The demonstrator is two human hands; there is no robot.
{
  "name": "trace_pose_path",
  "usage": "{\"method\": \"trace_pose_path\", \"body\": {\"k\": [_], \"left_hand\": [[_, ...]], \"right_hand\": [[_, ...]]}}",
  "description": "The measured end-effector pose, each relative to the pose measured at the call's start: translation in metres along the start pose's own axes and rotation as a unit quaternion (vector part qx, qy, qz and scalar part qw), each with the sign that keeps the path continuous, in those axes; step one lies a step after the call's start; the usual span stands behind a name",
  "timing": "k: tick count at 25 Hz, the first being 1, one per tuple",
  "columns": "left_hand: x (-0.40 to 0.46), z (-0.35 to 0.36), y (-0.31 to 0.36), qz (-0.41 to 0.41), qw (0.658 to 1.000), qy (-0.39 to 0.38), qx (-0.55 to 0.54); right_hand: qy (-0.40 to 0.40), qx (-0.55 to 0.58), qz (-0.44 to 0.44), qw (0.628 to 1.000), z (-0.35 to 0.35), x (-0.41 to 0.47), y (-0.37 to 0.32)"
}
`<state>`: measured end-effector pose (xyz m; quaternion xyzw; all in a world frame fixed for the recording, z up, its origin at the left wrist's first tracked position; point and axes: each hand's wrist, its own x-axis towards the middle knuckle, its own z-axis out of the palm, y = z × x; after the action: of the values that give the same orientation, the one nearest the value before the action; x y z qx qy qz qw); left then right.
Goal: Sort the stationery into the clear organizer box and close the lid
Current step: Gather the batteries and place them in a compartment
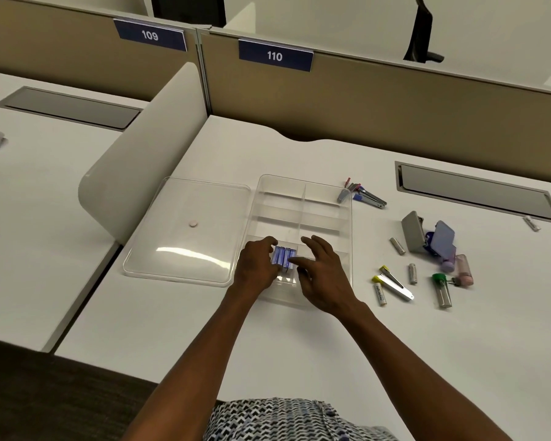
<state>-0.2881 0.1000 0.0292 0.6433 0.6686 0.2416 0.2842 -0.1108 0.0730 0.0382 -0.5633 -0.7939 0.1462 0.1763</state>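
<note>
**Blue packs in the near-left compartment**

We see a clear plastic box (301, 237) lying on the smooth white desk (299, 345), a shallow rectangular tray with rounded corners, split by thin see-through walls into two columns of compartments. Its lid (185, 230), the same glossy clear plastic with a small round knob at the middle, lies flat just left of the box, touching or nearly touching its side.

In the near-left compartment stand several small blue packs (283, 256), flat and rectangular, pressed side by side in a row.

Our left hand (257, 265) sits at the left end of the row, fingers curled against the outer pack. Our right hand (323, 275) hovers over the right end with fingers spread and relaxed, the thumb reaching toward the packs; it grips nothing.

To the right of the box, loose items are scattered on the desk: slim tubes with yellow caps (379, 289), a green-capped clear tube (441, 289), a grey case (413, 230), lilac and pink pieces (455, 264), and a bundle of clips (363, 194) near the box's far-right corner.
</note>
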Motion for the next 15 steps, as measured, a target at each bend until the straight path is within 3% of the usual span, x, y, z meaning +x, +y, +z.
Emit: {"method": "trace_pose_path", "body": {"k": [8,12,15], "left_hand": [[-0.029,0.016,0.030,0.086,0.994,0.056,-0.048],[-0.048,0.028,0.053,0.142,0.984,0.047,-0.092],[-0.063,0.043,0.070,0.168,0.977,0.029,-0.130]], "right_hand": [[0.138,0.091,0.057,0.985,-0.005,-0.051,0.019],[0.245,0.124,0.213,0.938,-0.016,-0.075,0.047],[0.270,0.111,0.340,0.894,-0.026,-0.095,0.077]]}}
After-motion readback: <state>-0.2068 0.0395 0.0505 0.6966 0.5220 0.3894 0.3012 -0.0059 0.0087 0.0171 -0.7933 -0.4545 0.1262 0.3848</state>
